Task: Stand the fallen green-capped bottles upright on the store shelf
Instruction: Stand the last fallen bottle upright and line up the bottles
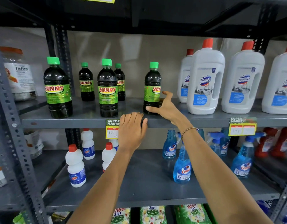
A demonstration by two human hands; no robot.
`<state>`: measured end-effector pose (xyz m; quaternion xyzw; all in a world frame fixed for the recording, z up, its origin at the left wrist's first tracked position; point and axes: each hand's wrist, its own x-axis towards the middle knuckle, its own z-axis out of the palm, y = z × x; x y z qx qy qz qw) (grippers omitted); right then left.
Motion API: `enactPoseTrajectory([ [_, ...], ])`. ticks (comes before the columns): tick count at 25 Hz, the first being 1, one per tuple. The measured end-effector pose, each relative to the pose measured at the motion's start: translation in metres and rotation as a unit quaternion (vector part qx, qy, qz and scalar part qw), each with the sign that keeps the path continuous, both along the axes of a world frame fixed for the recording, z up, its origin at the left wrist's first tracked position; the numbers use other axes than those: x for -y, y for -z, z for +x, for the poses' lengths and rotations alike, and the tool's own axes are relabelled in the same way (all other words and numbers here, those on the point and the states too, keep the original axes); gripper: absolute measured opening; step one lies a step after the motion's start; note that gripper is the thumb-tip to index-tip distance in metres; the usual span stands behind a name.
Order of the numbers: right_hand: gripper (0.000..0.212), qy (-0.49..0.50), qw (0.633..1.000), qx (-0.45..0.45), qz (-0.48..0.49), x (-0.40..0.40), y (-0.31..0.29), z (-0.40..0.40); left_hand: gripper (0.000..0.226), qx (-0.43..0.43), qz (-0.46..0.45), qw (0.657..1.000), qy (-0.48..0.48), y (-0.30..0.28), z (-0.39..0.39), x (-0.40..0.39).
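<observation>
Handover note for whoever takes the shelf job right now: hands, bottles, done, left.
Left hand: empty, resting palm-down on the front lip of the shelf.
Right hand: open, spread around the base of the rightmost green-capped bottle; thumb touches its foot, no closed grip visible.
Bottles: five green-capped bottles in view, all upright. Three stand in front: left, middle and the rightmost one. Two smaller-looking ones stand behind.
Done: no bottle in view lies down.
Left: withdraw the right hand and check that the last bottle stays up; spacing is uneven, if that matters.
</observation>
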<state>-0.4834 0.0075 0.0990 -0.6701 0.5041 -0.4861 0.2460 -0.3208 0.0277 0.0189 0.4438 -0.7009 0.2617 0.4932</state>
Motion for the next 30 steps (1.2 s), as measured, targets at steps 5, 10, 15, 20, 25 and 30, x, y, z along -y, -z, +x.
enactPoseTrajectory([
  [5,0.09,0.002,1.0,0.007,0.003,-0.001,0.0,-0.001,0.03,0.002,0.008,1.0,0.003,0.0,0.002,-0.002],
  [10,0.096,-0.001,1.0,0.013,-0.003,-0.002,-0.003,0.0,0.033,0.006,0.019,1.0,0.007,-0.002,0.002,-0.002],
  [15,0.093,0.036,0.999,-0.017,-0.025,-0.003,0.0,0.002,0.035,0.007,0.011,1.0,0.004,-0.002,0.001,-0.002],
  [20,0.101,0.019,1.0,0.003,-0.014,-0.001,-0.001,0.001,0.033,0.011,-0.005,1.0,0.008,0.0,0.001,-0.002],
  [25,0.102,0.02,1.0,0.001,-0.002,-0.004,-0.002,0.002,0.035,0.03,-0.008,1.0,0.005,-0.002,0.003,-0.004],
  [30,0.099,-0.035,0.997,0.034,0.06,-0.015,-0.011,-0.015,0.04,-0.002,0.113,0.993,-0.039,-0.038,-0.003,-0.006],
])
